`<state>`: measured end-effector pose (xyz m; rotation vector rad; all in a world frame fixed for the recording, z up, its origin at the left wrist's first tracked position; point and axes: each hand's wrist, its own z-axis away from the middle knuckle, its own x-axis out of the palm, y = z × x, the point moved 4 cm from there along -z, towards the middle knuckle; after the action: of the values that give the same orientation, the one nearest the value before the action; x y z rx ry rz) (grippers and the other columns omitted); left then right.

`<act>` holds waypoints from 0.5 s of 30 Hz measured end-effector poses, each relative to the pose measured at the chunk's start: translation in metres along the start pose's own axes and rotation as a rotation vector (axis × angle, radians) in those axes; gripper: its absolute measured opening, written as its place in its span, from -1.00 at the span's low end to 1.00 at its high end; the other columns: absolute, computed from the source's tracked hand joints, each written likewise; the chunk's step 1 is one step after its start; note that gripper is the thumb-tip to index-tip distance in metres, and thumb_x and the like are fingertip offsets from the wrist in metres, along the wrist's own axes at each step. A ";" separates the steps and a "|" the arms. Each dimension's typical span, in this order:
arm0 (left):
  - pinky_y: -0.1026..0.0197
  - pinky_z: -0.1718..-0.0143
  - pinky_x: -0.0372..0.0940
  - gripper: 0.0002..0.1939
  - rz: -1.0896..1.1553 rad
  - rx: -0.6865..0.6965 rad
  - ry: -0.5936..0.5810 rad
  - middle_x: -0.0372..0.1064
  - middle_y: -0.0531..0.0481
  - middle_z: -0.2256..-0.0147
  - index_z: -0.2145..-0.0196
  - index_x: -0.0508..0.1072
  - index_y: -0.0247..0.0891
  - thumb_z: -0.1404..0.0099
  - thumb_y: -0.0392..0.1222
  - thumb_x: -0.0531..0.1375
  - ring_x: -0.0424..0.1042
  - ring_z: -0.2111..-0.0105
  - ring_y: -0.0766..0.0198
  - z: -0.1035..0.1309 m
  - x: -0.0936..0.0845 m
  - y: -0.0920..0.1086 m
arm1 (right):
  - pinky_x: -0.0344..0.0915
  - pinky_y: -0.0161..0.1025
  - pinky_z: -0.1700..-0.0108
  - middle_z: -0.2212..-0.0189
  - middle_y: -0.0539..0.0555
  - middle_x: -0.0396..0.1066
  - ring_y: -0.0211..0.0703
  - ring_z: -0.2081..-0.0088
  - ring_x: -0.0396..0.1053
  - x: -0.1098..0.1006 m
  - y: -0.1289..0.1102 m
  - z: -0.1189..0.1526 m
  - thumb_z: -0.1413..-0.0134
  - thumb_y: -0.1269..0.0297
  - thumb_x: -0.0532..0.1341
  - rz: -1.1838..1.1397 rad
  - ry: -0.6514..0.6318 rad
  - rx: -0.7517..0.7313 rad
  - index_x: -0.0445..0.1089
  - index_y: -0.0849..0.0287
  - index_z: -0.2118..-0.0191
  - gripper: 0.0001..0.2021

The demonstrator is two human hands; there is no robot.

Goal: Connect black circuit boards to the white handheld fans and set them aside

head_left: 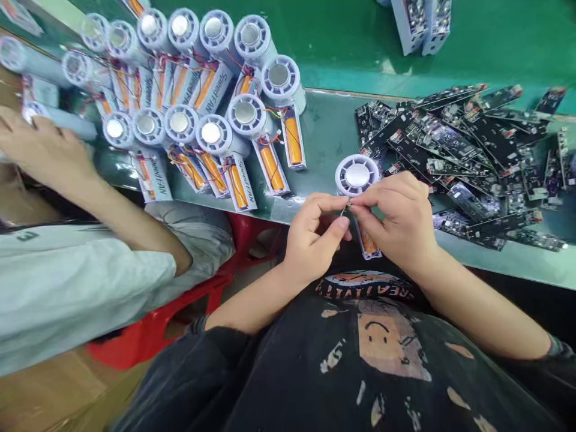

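In the head view a handheld fan (357, 174) with a round slotted head and silver centre sits at the table's front edge, its open handle showing an orange battery cell (368, 242). My left hand (317, 235) is closed in a pinch just in front of that fan's head, on a thin narrow piece (344, 210) seen nearly edge-on; its kind is unclear. Against the same piece, my right hand (396, 210) is pinched, partly covering the fan's handle. Whatever lies between the right fingertips is too small and covered to name.
Several similar fans (245, 113) with loose wires stand to the left. A heap of black circuit boards (468, 150) lies on the right. Two pale handle shells (420, 27) are at the back. Another person's hand (49, 144) reaches in at left, above a red stool (130, 342).
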<state>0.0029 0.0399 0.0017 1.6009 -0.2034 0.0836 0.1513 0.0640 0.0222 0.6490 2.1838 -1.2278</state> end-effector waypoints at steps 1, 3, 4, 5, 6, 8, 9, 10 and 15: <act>0.51 0.63 0.32 -0.87 0.003 -0.026 -0.026 0.29 0.07 0.19 0.14 0.51 -0.16 -0.34 -0.25 0.26 0.48 0.48 0.52 -0.001 -0.002 -0.002 | 0.13 -0.04 0.12 0.36 0.00 0.52 -0.06 0.20 0.38 0.000 0.000 0.001 -0.22 0.26 0.24 0.016 -0.019 0.007 0.52 0.06 0.36 -0.86; 0.48 0.61 0.36 -0.86 0.010 -0.067 -0.062 0.34 0.04 0.17 0.14 0.50 -0.19 -0.33 -0.19 0.27 0.49 0.48 0.49 -0.001 -0.005 -0.005 | 0.12 -0.03 0.11 0.34 0.00 0.51 -0.05 0.19 0.36 0.000 0.000 0.002 -0.21 0.24 0.25 0.034 -0.048 0.014 0.52 0.04 0.36 -0.87; 0.47 0.60 0.37 -0.85 0.015 -0.083 -0.072 0.37 0.03 0.15 0.14 0.49 -0.19 -0.33 -0.16 0.28 0.50 0.48 0.48 -0.001 -0.007 -0.007 | 0.13 -0.02 0.11 0.33 0.01 0.50 -0.05 0.19 0.35 -0.001 0.000 0.002 -0.20 0.23 0.26 0.036 -0.058 0.016 0.52 0.04 0.34 -0.88; 0.45 0.58 0.40 -0.82 0.022 -0.100 -0.078 0.40 0.02 0.14 0.14 0.47 -0.20 -0.32 -0.14 0.29 0.51 0.48 0.46 0.000 -0.009 -0.008 | 0.13 -0.02 0.11 0.30 0.03 0.48 -0.04 0.19 0.35 -0.002 0.000 0.002 -0.19 0.22 0.27 0.031 -0.071 0.017 0.52 0.04 0.31 -0.91; 0.44 0.56 0.42 -0.81 0.029 -0.109 -0.075 0.42 0.01 0.12 0.14 0.46 -0.20 -0.32 -0.12 0.29 0.51 0.47 0.45 0.000 -0.010 -0.010 | 0.15 -0.02 0.12 0.28 0.05 0.47 -0.03 0.19 0.34 -0.004 0.000 0.002 -0.16 0.21 0.29 0.022 -0.076 0.016 0.52 0.05 0.26 -0.91; 0.43 0.53 0.43 -0.79 0.039 -0.113 -0.048 0.45 0.00 0.11 0.13 0.43 -0.19 -0.32 -0.11 0.30 0.52 0.46 0.44 0.002 -0.013 -0.011 | 0.17 -0.03 0.14 0.25 0.08 0.44 -0.02 0.20 0.33 -0.010 0.000 0.003 -0.11 0.21 0.31 -0.006 -0.066 0.001 0.50 0.08 0.20 -0.86; 0.43 0.53 0.43 -0.79 0.041 -0.109 -0.034 0.45 0.00 0.10 0.13 0.43 -0.19 -0.31 -0.11 0.30 0.53 0.46 0.44 0.002 -0.014 -0.012 | 0.19 -0.04 0.16 0.26 0.08 0.43 -0.03 0.21 0.33 -0.013 0.000 0.003 -0.10 0.22 0.31 -0.020 -0.057 -0.015 0.48 0.09 0.20 -0.86; 0.43 0.54 0.43 -0.78 0.041 -0.107 -0.025 0.46 0.00 0.09 0.13 0.42 -0.19 -0.31 -0.11 0.30 0.53 0.46 0.44 0.003 -0.015 -0.012 | 0.19 -0.06 0.18 0.29 0.07 0.43 -0.04 0.23 0.34 -0.015 0.000 0.004 -0.09 0.25 0.30 -0.031 -0.055 -0.033 0.47 0.10 0.22 -0.88; 0.43 0.54 0.42 -0.79 0.049 -0.106 -0.042 0.47 0.03 0.12 0.11 0.40 -0.18 -0.33 -0.13 0.29 0.53 0.45 0.44 0.002 -0.015 -0.016 | 0.21 -0.10 0.24 0.37 0.04 0.45 -0.10 0.31 0.35 -0.012 0.005 0.009 -0.12 0.37 0.26 -0.026 -0.120 -0.105 0.44 0.12 0.32 -0.98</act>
<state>-0.0088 0.0390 -0.0163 1.4932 -0.2756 0.0755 0.1650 0.0567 0.0233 0.4930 2.1468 -1.1265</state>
